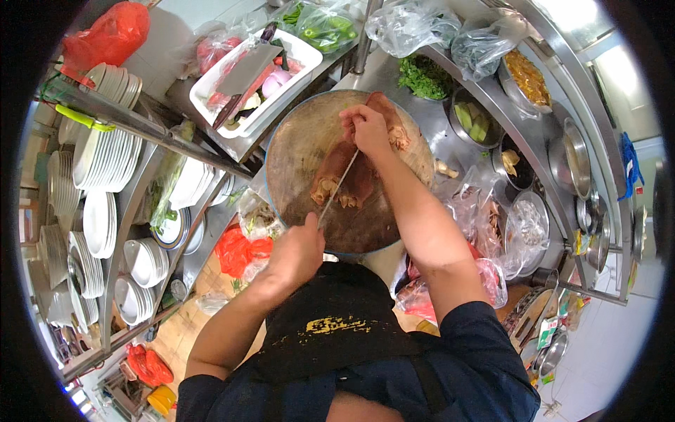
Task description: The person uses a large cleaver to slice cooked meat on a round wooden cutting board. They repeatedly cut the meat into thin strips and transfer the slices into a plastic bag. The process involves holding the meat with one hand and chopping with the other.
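Observation:
Several brown pieces of meat with pale bone ends, which look like pork knuckles, lie on a round wooden chopping block. Closed round the near end of a knife is my left hand, at the block's front edge. The knife is seen edge-on as a thin bright line slanting over the meat. At its far end my right hand has its fingers curled in. Whether they pinch the blade or the meat is hidden. Another brown piece lies just beyond this hand.
A white tub with a cleaver across it stands back left. Stacked plates fill the left shelves. At the right are a bowl of cut green vegetables, plastic bags and metal bowls along a steel shelf.

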The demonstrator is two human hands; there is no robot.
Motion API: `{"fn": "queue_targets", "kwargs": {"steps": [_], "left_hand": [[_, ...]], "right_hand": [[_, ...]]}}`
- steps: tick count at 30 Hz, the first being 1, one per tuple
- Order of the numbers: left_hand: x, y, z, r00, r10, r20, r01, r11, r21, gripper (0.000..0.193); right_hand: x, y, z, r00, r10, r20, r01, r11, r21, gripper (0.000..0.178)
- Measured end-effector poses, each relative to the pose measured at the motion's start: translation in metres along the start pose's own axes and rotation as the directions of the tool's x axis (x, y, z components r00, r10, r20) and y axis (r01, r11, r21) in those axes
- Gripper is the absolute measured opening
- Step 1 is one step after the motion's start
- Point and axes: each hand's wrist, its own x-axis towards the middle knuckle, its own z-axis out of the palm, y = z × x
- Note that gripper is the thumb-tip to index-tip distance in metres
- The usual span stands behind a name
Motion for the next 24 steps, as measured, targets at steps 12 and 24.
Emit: {"fn": "queue_targets", "kwargs": {"steps": [12, 24], "left_hand": [[-0.002, -0.013, 0.029, 0.999, -0.001, -0.048, -0.001, 0.999, -0.044, 0.024], [-0.014, -0.049, 0.027, 1.0, 0.008, -0.001, -0.007, 0.881, -0.474, 0.02]], "right_hand": [[0.001, 0.014, 0.005, 0.998, 0.002, -0.059, -0.009, 0.993, -0.118, 0.027], [-0.152, 0.002, 0.011, 0.82, -0.571, -0.045, 0.391, 0.616, -0.683, 0.037]]}}
